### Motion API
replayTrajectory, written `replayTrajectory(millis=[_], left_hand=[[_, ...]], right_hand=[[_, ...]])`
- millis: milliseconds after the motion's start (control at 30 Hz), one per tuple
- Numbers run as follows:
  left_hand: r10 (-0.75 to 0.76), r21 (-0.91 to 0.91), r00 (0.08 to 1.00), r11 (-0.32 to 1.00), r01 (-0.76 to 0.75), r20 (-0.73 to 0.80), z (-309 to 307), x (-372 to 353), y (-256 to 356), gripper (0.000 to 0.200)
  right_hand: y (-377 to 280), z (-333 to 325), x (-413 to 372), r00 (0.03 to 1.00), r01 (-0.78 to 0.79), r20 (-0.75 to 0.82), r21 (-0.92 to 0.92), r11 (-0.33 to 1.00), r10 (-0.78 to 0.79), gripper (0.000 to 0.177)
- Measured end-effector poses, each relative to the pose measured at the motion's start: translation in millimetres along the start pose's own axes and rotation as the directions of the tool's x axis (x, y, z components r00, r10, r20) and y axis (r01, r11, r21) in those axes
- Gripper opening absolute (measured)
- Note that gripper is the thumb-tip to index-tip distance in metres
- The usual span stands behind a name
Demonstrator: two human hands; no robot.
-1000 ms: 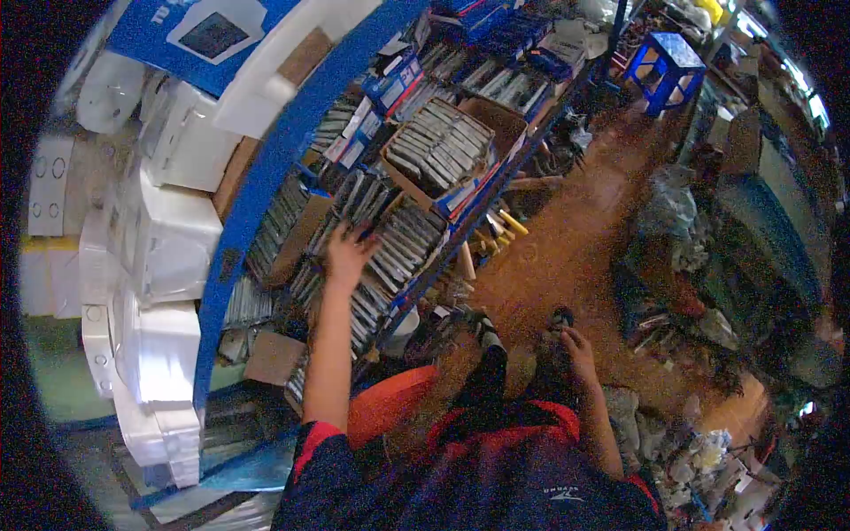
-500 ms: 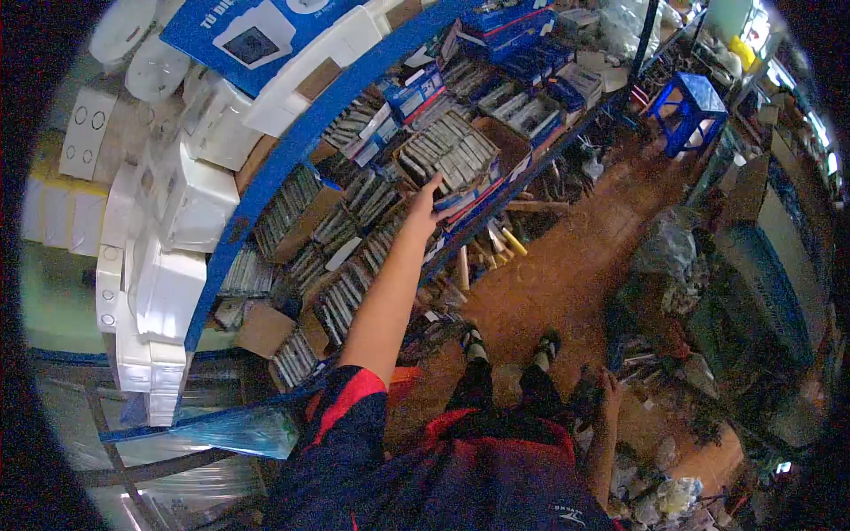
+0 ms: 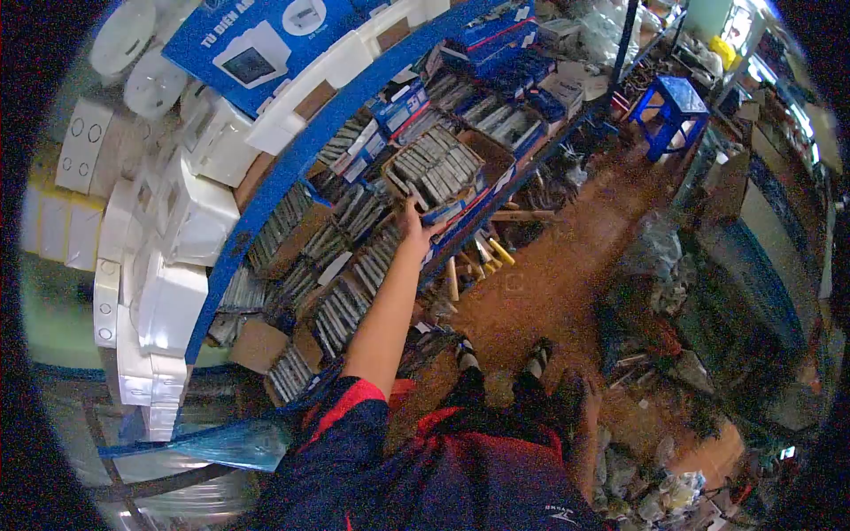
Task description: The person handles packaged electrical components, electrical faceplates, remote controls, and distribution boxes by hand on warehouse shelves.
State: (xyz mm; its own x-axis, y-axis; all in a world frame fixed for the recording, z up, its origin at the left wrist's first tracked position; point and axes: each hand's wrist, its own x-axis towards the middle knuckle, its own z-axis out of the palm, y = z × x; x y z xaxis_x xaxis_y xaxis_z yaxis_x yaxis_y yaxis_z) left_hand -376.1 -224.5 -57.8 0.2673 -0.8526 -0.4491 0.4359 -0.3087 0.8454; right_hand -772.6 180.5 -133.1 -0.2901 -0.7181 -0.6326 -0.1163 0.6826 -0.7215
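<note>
My left hand (image 3: 418,227) reaches out to the near edge of an open box (image 3: 436,166) packed with rows of small grey-white packets. Its fingers touch the box's near corner, with the thumb spread to the right. The box sits on top of other boxes on a shelf. Around it stand more cartons, among them a blue-and-white box (image 3: 398,104). My right hand (image 3: 577,389) hangs low beside my right leg, dark and blurred, so its fingers cannot be made out.
A blue shelf beam (image 3: 266,181) curves along the left, with white plastic housings (image 3: 174,301) outside it. A blue stool (image 3: 677,104) stands on the brown floor (image 3: 540,265) at the upper right. Plastic bags and scraps (image 3: 677,496) lie at the lower right.
My left hand has shifted slightly left and down, from the box's front side to its near corner. The whole view has shifted a little. My right hand has moved slightly left.
</note>
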Motion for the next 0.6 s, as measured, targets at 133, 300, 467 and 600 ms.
replayTrajectory(millis=[133, 300, 467, 600], left_hand=[[-0.053, 0.032, 0.993, 0.998, 0.05, 0.105, -30.5, 11.1, -12.3, 0.039], [-0.223, -0.068, 0.969, 0.971, 0.23, 0.105, 3.5, -5.5, 33.9, 0.017], [-0.139, -0.081, 0.985, 0.986, 0.147, 0.104, -9.4, 23.2, 19.7, 0.032], [-0.146, -0.166, 0.989, 0.976, 0.138, -0.034, -14.3, -3.7, 40.8, 0.034]], right_hand=[[-21.2, 7.7, -9.8, 0.994, -0.035, -0.101, 0.082, 0.996, 0.043, 0.04], [-11.7, 16.1, -9.3, 0.986, -0.044, -0.138, 0.302, 0.952, 0.09, 0.037], [57.0, 1.4, 7.9, 0.936, 0.276, -0.12, -0.329, 0.903, -0.33, 0.043], [-61.4, 8.5, -29.9, 0.905, -0.309, -0.204, 0.285, 0.907, 0.372, 0.047]])
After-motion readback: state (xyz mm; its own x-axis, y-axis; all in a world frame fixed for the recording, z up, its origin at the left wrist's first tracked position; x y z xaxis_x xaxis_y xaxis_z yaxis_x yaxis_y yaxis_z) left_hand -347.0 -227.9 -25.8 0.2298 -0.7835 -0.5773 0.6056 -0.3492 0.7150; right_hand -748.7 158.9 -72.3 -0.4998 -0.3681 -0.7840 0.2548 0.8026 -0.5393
